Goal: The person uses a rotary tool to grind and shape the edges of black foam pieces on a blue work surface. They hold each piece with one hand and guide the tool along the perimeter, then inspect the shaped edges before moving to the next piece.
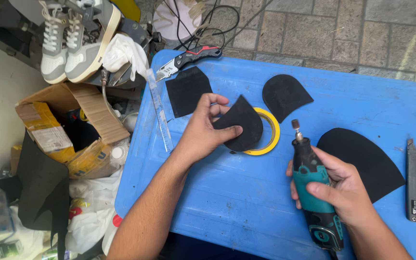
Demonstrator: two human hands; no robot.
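My left hand (203,129) pinches a black heel-shaped rubber piece (243,126), holding it over a roll of yellow tape (271,139) on the blue plastic tabletop (227,192). My right hand (335,185) grips a teal and black rotary tool (314,192) upright, its small grinding tip (295,126) pointing away from me, just right of the tape. A larger black rubber piece (362,159) lies under and beside my right hand.
A black square piece (187,90), another rounded black piece (285,95), a clear ruler (159,110), a folding utility knife (188,58) and a dark metal file (412,180) lie on the table. Sneakers (75,36), a cardboard box (68,125) and clutter sit at left.
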